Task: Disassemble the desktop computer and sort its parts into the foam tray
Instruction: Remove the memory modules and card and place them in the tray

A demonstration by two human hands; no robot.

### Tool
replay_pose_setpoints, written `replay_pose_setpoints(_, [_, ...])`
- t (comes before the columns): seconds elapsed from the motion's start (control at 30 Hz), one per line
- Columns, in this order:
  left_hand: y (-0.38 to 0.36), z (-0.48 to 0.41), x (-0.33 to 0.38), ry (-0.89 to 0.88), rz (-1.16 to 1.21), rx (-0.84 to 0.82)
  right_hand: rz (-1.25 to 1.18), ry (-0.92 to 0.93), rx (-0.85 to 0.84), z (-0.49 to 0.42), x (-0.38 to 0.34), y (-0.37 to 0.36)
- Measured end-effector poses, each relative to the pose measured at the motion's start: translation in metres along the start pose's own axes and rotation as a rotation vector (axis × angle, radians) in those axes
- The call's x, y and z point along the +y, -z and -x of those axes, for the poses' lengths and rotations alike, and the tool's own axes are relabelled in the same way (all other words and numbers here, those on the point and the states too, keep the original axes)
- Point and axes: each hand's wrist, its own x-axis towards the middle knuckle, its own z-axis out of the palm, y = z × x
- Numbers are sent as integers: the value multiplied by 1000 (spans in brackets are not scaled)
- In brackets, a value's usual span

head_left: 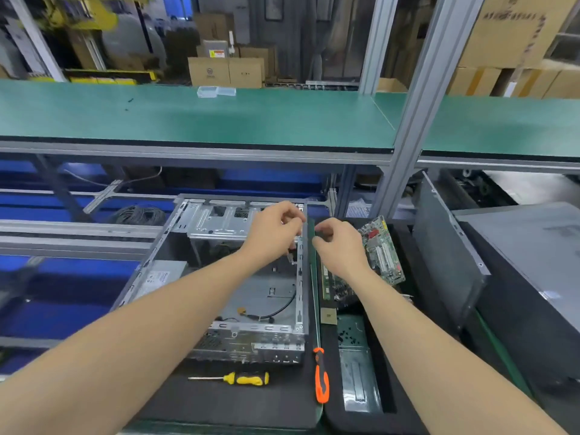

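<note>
R hand (339, 246) is pinching a thin green strip (310, 237) over the PC case's (244, 277) far-right corner. L hand (276, 227) is curling against the strip's other side; can't tell if it's gripping. Case is sitting by the bench's near edge, with the foam tray (345, 419) just beside it on the right, holding the mobo (383, 249).

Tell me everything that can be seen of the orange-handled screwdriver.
The orange-handled screwdriver has an orange grip with black inlays, plastic or rubber by its look, and a long thin metal shaft. It lies flat with the handle toward the person. The shaft points away along the right wall of the computer case, over the seam between the dark mat and the foam tray. Its tip cannot be made out near the right hand. Nothing grips it.
</note>
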Motion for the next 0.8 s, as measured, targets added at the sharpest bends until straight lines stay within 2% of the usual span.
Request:
replay_pose_setpoints(0.17, [0,79,-10,-152,51,-360,65,-198,35,47,11,-23])
replay_pose_setpoints(0.3, [2,141,-46,-115,124,-645,98,-332,13,88,29,-42])
replay_pose_setpoints(0.37, [7,164,-70,-130,39,-713,94,-401,-24,110,40,-52])
replay_pose_setpoints(0.43, [14,180,-97,-234,-218,-681,99,-449,-67,129,52,-62])
replay_pose_setpoints(0.53, [19,193,-136,-342,-657,-517,120,-494,-152,154,66,-80])
replay_pose_setpoints(0.6, [19,198,-158,-285,-790,-443,115,-502,-178,166,73,-93])
replay_pose_setpoints(0.7, [13,199,-179,-190,-1010,-446,126,-504,-173,175,79,-105])
replay_pose_setpoints(0.8, [2,203,-182,-200,-1133,-420,195,-499,-174,172,81,-105])
